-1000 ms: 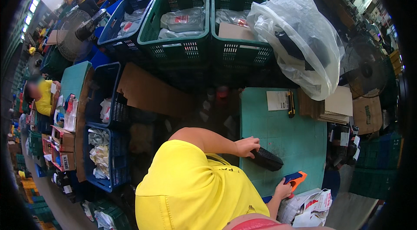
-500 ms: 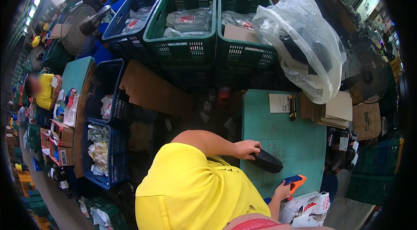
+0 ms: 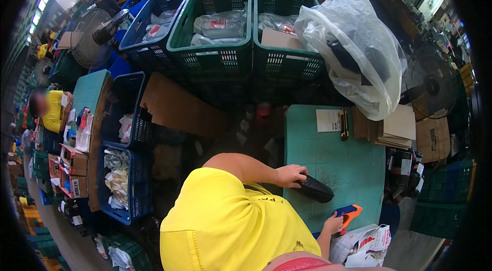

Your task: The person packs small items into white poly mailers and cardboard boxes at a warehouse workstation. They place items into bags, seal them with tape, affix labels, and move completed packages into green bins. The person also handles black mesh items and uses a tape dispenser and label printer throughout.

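Note:
My left hand (image 3: 291,175) has its fingers closed on the end of a long, rounded black object (image 3: 316,191). It looks like a shoe lying on its side, but its kind is not certain. This object rests on the green tabletop (image 3: 318,153) near its left edge. Closer to my body, my right hand (image 3: 333,224) is wrapped round a blue and orange hand tool (image 3: 351,213), whose exact kind I cannot make out. Beside that hand is crumpled white printed packaging (image 3: 366,245).
A yellow and black box cutter (image 3: 344,125) and a white paper (image 3: 328,120) lie at the table's far side. Stacked cardboard (image 3: 398,125) and a big clear plastic bag (image 3: 359,56) stand beyond. Green crates (image 3: 210,48) hold wrapped parcels. Blue baskets (image 3: 125,184) and a co-worker (image 3: 51,109) are left.
The view has shifted very slightly. Both hands keep their hold and nearly the same place; nothing on the table has visibly moved.

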A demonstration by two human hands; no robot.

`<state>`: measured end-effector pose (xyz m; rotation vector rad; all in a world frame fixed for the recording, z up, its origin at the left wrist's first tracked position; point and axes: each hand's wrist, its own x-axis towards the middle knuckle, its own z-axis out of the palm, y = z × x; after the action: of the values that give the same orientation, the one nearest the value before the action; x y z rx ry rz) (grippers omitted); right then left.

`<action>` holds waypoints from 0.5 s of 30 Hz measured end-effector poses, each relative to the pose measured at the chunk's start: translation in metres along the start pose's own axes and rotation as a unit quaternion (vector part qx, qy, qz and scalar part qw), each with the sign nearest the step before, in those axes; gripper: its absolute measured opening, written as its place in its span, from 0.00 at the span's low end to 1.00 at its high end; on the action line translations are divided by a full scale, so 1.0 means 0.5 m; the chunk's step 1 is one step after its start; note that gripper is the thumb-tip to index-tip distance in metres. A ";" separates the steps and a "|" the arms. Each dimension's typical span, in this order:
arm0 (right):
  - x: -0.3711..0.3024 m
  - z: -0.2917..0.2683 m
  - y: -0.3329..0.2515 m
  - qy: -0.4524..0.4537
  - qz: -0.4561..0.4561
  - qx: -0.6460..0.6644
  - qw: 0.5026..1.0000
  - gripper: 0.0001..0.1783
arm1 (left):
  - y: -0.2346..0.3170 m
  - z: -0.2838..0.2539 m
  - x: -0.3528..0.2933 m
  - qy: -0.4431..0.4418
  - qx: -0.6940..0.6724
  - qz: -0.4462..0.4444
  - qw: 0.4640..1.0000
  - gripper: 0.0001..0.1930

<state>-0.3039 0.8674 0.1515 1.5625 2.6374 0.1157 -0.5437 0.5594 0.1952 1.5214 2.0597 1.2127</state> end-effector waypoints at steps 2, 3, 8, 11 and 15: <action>0.000 0.000 -0.001 0.001 0.001 -0.003 1.000 0.24 | 0.000 0.001 0.000 -0.003 0.004 -0.001 1.000 0.14; 0.000 -0.001 -0.001 0.000 0.002 -0.003 1.000 0.24 | 0.001 0.001 0.000 0.001 0.005 0.000 1.000 0.13; -0.002 -0.001 -0.003 0.000 0.008 -0.005 1.000 0.24 | 0.003 -0.001 0.001 0.004 0.006 -0.002 1.000 0.14; -0.003 -0.003 -0.005 0.007 0.006 -0.006 1.000 0.24 | 0.003 -0.002 0.001 -0.002 0.001 -0.002 1.000 0.13; -0.005 -0.005 -0.006 0.005 0.006 -0.003 1.000 0.24 | 0.004 -0.001 0.000 0.006 0.005 0.003 1.000 0.13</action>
<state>-0.3057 0.8637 0.1537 1.5806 2.6328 0.1334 -0.5430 0.5594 0.1971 1.5290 2.0728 1.2185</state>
